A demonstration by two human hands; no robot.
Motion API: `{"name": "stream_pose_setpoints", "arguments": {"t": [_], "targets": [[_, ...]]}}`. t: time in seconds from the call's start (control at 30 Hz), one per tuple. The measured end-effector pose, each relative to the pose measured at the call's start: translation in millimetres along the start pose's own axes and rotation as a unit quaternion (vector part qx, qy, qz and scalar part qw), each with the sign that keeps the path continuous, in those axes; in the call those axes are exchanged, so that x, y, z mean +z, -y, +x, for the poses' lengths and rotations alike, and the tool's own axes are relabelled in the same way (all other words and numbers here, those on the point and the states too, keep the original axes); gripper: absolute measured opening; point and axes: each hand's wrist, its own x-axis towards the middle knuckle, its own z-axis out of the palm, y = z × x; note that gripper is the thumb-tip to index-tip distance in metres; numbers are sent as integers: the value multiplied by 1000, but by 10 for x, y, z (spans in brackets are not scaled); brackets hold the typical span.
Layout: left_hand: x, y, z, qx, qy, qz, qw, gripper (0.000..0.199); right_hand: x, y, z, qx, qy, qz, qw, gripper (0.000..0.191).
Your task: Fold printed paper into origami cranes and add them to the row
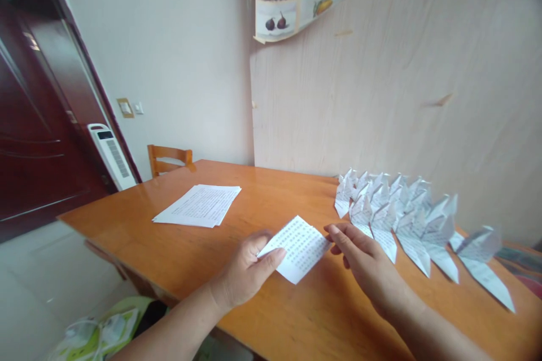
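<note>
Between my two hands is a folded square of printed paper [296, 248], tilted above the wooden table. My left hand [249, 271] grips its left corner, thumb on top and fingers underneath. At the opposite corner, my right hand [358, 254] pinches the paper's edge between thumb and fingertips. Several folded paper figures [383, 217], with upright pointed parts and long flat tails, stand in rows to the right of my right hand. A stack of printed sheets [199, 206] lies flat to the left, apart from both hands.
The orange-brown wooden table [271, 192] meets a panelled wall at the back. A wooden chair [169, 159] stands beyond its far left edge. On the floor at lower left is a green stool [122, 310] with things on it. A white heater-like unit [112, 155] stands near the door.
</note>
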Motion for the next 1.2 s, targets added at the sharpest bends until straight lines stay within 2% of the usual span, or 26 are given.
{"name": "stream_pose_setpoints", "arguments": {"t": [0.13, 0.23, 0.33, 0.43, 0.5, 0.53, 0.67, 0.73, 0.87, 1.0, 1.1, 1.2], "targets": [[-12, -22, 15, -69, 50, -158, 984, 36, 20, -2, -17, -40, 40, 35, 998, 42], [-20, 40, 24, -103, 69, -169, 978, 36, 73, -32, -26, -39, 91, 85, 991, 41], [-21, 122, 36, -114, 68, -92, 987, 35, 101, -87, -14, -5, 102, 91, 991, 36], [-11, 171, 37, -77, -15, 36, 996, 30, 93, -161, 29, 27, 96, 67, 993, 33], [-4, 175, 24, -36, -64, 111, 991, 30, 75, -211, 66, 42, 93, 16, 995, 31], [0, 169, 14, -17, -59, 136, 989, 31, 64, -232, 83, 45, 88, -20, 995, 30], [16, 120, -22, 32, 80, 179, 980, 36, -2, -271, 117, 28, 77, -192, 978, 21], [19, 97, -25, 37, 111, 201, 973, 37, -49, -258, 114, -8, 72, -265, 962, 18], [9, 69, -8, 44, 133, 224, 964, 36, -127, -174, 75, -101, 59, -309, 944, 19], [14, 53, 9, 45, 145, 239, 959, 45, -140, -74, 9, -162, 136, -284, 935, 24], [35, 52, 26, 44, 143, 257, 955, 46, -138, -25, -38, -177, 197, -280, 923, 22], [53, 56, 45, 47, 146, 277, 949, 39, -151, 13, -69, -163, 232, -284, 916, 20]]}}
